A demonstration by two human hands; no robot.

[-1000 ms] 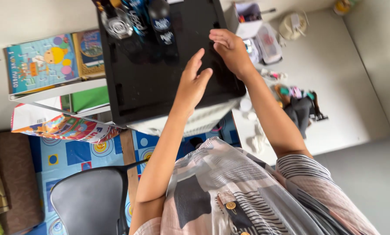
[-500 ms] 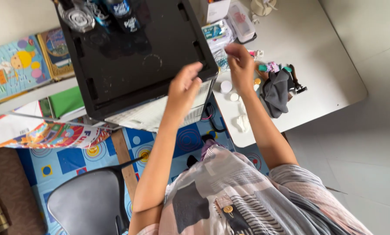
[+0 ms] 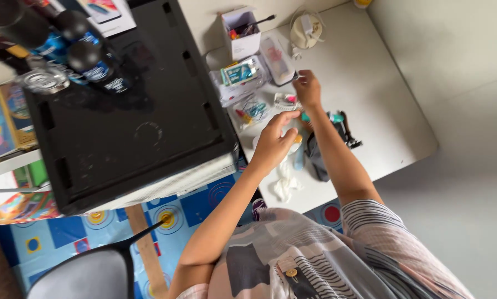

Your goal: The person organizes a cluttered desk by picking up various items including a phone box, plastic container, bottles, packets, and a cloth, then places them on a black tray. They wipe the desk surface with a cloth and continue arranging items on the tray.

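Note:
My left hand (image 3: pixel 273 143) hovers over the near part of the white table (image 3: pixel 381 94), fingers spread and pointing right, holding nothing. Just beyond its fingertips lie small caps and an orange-tipped item (image 3: pixel 296 139). My right hand (image 3: pixel 307 88) reaches farther across the table, fingers curled beside a clear plastic case (image 3: pixel 276 52) and a small pink-and-white item (image 3: pixel 285 100). Whether it pinches anything is hidden. A dark grey cloth (image 3: pixel 316 154) lies under my right forearm.
A large black box (image 3: pixel 126 133) with dark bottles (image 3: pixel 88 61) on top fills the left. A white box of pens (image 3: pixel 240 33), a clear tub holding a teal packet (image 3: pixel 238 72), a round cream object (image 3: pixel 306 27) and crumpled white tissue (image 3: pixel 284 180) sit on the table. A chair back (image 3: pixel 88 274) is below.
Both hands have left the black box top and moved right over the white table. The right hand reached farther out, and the view swung toward the table.

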